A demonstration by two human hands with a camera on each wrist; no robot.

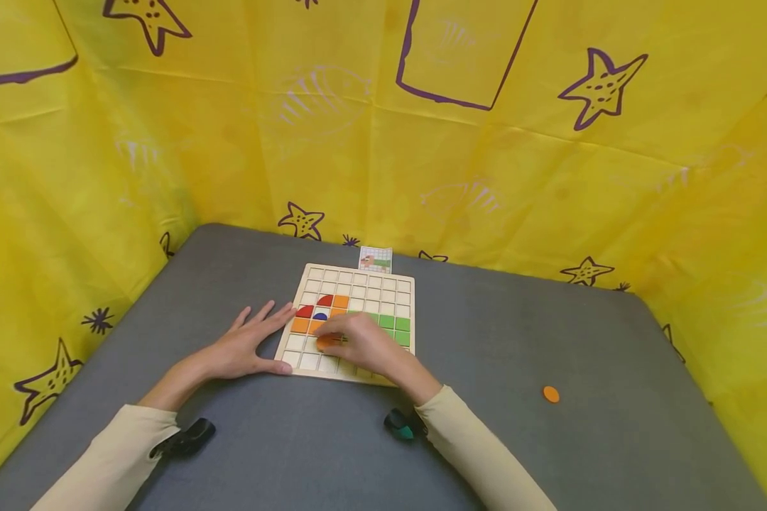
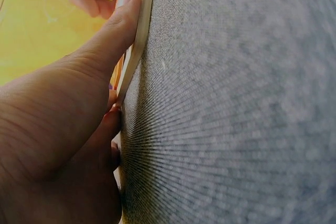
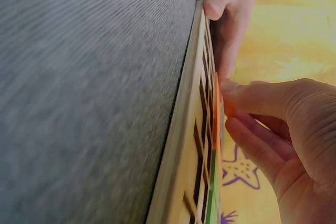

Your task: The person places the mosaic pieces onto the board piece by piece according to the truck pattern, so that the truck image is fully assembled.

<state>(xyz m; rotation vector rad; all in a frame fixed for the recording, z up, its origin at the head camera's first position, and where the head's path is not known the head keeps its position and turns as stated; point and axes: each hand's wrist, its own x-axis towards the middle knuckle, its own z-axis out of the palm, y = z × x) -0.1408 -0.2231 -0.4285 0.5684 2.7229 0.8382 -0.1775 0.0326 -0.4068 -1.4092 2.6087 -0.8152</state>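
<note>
A wooden grid board (image 1: 307, 360) lies on the grey table with red, orange, green and blue pieces in its squares. My left hand (image 1: 239, 349) rests spread along its left edge, thumb at the near left corner and fingertips higher up that side. Over the board's middle, my right hand (image 1: 364, 342) pinches an orange piece (image 1: 323, 343) between thumb and fingers; its full shape is hidden. Red quarter-round pieces (image 1: 325, 301) and a blue piece (image 1: 321, 316) sit left of the right hand. Green squares (image 1: 394, 330) lie to its right, partly covered by the hand.
A small printed card (image 1: 376, 260) with a coloured grid picture lies behind the board. To the right, an orange disc (image 1: 551, 394) lies alone on the grey table (image 1: 486, 355). Yellow cloth (image 1: 358, 156) with starfish drawings stands around the table's back and sides.
</note>
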